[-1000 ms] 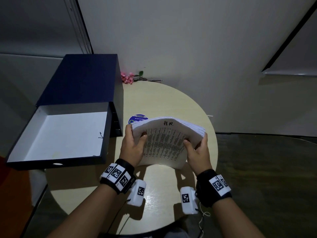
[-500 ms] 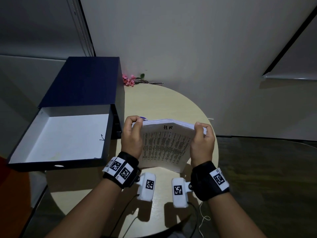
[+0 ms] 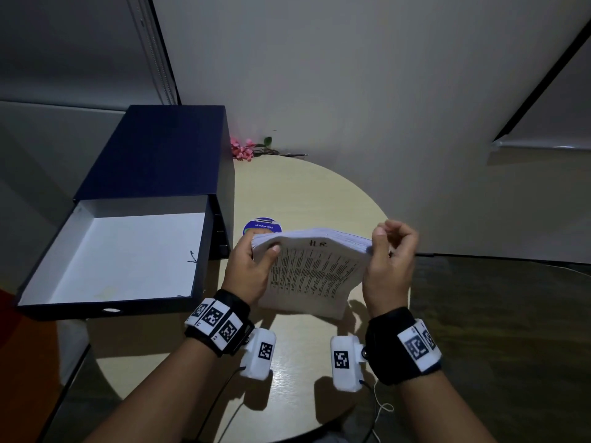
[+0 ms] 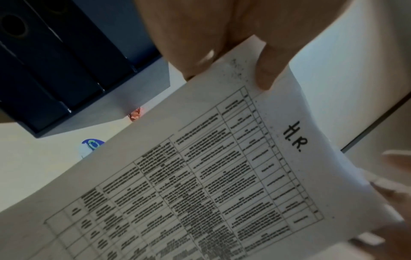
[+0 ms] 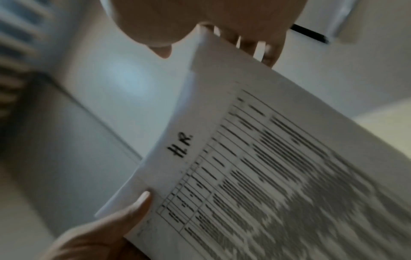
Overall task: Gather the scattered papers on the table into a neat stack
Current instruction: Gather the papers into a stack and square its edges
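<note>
Papers (image 3: 310, 270) over table (image 3: 307, 193), between both hands.
Left hand (image 3: 248, 273) at left edge, right hand (image 3: 388, 266) at right; box (image 3: 112, 257) left, flowers (image 3: 244, 148) behind.

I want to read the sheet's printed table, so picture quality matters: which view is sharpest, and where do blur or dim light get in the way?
Left wrist view: sharpest, the "H.R." mark and table grid on the paper stack are clear, the fine print soft. Right wrist view: motion-smeared, text rows streak into bars. Head view: room dim, the hands cast shadows on the table, print too small; the right hand looks slightly blurred.
</note>
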The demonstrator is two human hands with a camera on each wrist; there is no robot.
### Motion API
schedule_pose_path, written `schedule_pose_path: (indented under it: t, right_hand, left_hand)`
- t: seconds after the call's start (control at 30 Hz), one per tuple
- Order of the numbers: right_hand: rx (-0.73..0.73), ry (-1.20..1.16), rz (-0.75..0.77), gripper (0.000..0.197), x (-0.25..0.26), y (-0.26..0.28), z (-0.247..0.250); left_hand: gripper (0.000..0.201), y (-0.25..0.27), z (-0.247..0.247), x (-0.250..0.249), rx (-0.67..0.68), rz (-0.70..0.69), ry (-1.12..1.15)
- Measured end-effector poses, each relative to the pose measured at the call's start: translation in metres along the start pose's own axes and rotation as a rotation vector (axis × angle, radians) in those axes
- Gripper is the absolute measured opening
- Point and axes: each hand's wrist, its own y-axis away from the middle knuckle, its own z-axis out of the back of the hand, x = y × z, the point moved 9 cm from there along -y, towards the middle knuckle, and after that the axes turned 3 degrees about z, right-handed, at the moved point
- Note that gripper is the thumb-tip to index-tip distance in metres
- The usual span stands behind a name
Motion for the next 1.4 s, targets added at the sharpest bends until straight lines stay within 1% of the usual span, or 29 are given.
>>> schedule_pose_path:
  t: [0.03,0.07,0.1,0.17,0.2,0.23,0.27,0.3,0.33,0.37,0.4,0.43,0.5,0.53,0.57,0.6,0.63,0.67,0.7,0.73,0.8,0.83,0.9,0.97,1.03,1.1,1.17,1.23,1.4]
  right_hand:
    - [-0.015,0.078,0.127,0.03,0.023,0.002,0.001]
    - [0.003,0.141,0.261,0.032,0.049,0.007,-0.002]
    - [0.059,0.197,0.392,0.035,0.075,0.015,-0.012]
    - [0.236,0.287,0.61,0.041,0.116,0.039,-0.041]
    - [0.324,0.315,0.677,0.044,0.126,0.051,-0.055]
    - [0.375,0.348,0.716,0.048,0.132,0.059,-0.064]
    - [0.372,0.37,0.731,0.052,0.135,0.059,-0.063]
    - [0.314,0.376,0.716,0.055,0.133,0.052,-0.053]
    - [0.223,0.357,0.655,0.059,0.124,0.04,-0.036]
    - [0.151,0.298,0.541,0.066,0.105,0.025,-0.016]
    - [0.142,0.202,0.392,0.074,0.078,0.011,-0.001]
    - [0.201,0.067,0.241,0.081,0.049,0.002,0.005]
    - [0.402,-0.191,-0.03,0.09,-0.001,0.001,-0.009]
    - [0.468,-0.233,-0.116,0.085,-0.017,0.004,-0.017]
    - [0.497,-0.214,-0.158,0.074,-0.029,0.006,-0.023]
    - [0.486,-0.163,-0.166,0.057,-0.037,0.005,-0.027]
    - [0.451,-0.126,-0.156,0.042,-0.039,0.004,-0.029]
    - [0.41,-0.113,-0.135,0.032,-0.036,0.003,-0.029]
    - [0.369,-0.121,-0.102,0.027,-0.031,0.003,-0.028]
    - [0.327,-0.13,-0.06,0.026,-0.025,0.003,-0.025]
    - [0.271,-0.138,0.006,0.032,-0.015,0.008,-0.021]
    - [0.272,-0.137,0.007,0.034,-0.016,0.012,-0.021]
    - [0.312,-0.128,-0.054,0.033,-0.031,0.022,-0.025]
    - [0.344,-0.104,-0.137,0.026,-0.048,0.028,-0.028]
    - [0.336,-0.094,-0.154,0.022,-0.051,0.026,-0.026]
    - [0.306,-0.101,-0.129,0.024,-0.046,0.023,-0.02]
    - [0.273,-0.087,-0.089,0.027,-0.039,0.022,-0.016]
    - [0.256,-0.075,-0.066,0.03,-0.037,0.024,-0.014]
    - [0.29,-0.063,-0.125,0.036,-0.049,0.031,-0.019]
  left_hand:
    - [0.017,-0.001,-0.001,0.001,0.005,0.01,-0.011]
    - [0.016,0.0,-0.003,0.002,0.011,0.024,-0.018]
    - [0.016,0.0,-0.004,0.003,0.011,0.029,-0.022]
    - [0.02,0.0,-0.004,0.0,-0.001,0.013,-0.01]
    - [0.023,0.0,-0.003,-0.004,-0.005,0.0,0.006]
    - [0.024,-0.001,-0.003,-0.007,-0.01,-0.015,0.02]
    - [0.022,-0.003,-0.002,-0.011,-0.015,-0.027,0.026]
    - [0.019,-0.004,-0.001,-0.014,-0.018,-0.032,0.027]
    - [0.015,-0.005,0.001,-0.017,-0.02,-0.037,0.026]
    - [0.012,-0.006,0.004,-0.021,-0.022,-0.045,0.023]
    - [0.011,-0.006,0.007,-0.024,-0.022,-0.052,0.018]
    - [0.011,-0.006,0.011,-0.026,-0.024,-0.056,0.011]
    - [0.01,-0.006,0.016,-0.022,-0.031,-0.038,-0.01]
    - [0.013,-0.006,0.016,-0.02,-0.036,-0.022,-0.017]
    - [0.019,-0.007,0.017,-0.017,-0.046,-0.003,-0.02]
    - [0.023,-0.007,0.016,-0.015,-0.055,0.013,-0.019]
    - [0.024,-0.007,0.015,-0.016,-0.064,0.02,-0.018]
    - [0.02,-0.007,0.014,-0.019,-0.07,0.014,-0.019]
    - [0.016,-0.005,0.014,-0.023,-0.075,-0.006,-0.02]
    - [0.014,-0.004,0.014,-0.027,-0.081,-0.032,-0.021]
    - [0.016,0.003,0.01,-0.031,-0.072,-0.083,-0.018]
    - [0.018,0.007,0.007,-0.03,-0.059,-0.1,-0.022]
    - [0.026,0.017,0.001,-0.021,-0.039,-0.114,-0.046]
    - [0.031,0.023,-0.002,-0.007,-0.014,-0.102,-0.067]
    - [0.033,0.023,-0.004,0.001,0.016,-0.075,-0.069]
    - [0.028,0.019,-0.004,0.006,0.039,-0.042,-0.064]
    - [0.023,0.015,-0.003,0.001,0.024,-0.04,-0.051]
    - [0.022,0.013,-0.002,-0.002,0.001,-0.037,-0.034]
    - [0.028,0.012,0.0,0.007,-0.025,-0.009,-0.048]
